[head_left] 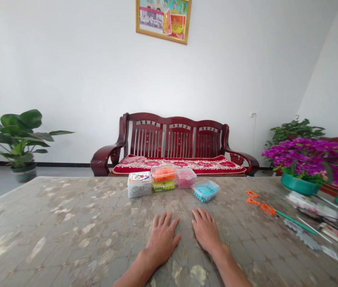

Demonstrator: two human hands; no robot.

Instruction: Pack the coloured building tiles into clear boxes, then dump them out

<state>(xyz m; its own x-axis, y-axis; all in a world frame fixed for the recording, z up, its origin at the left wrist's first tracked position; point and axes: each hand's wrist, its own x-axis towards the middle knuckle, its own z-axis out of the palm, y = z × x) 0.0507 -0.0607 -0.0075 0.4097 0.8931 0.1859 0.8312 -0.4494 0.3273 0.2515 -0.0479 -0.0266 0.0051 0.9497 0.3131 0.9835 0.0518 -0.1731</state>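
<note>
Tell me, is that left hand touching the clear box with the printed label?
Apart: the head view shows bare tabletop between the left hand and the clear box beyond it.

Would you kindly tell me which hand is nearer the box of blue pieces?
Right hand, in front of the box of blue pieces; the left hand lies farther left.

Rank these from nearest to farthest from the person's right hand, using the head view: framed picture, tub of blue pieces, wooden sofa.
From the right hand:
1. Tub of blue pieces: on the table, ahead.
2. Wooden sofa: beyond the table.
3. Framed picture: high on the wall.
</note>
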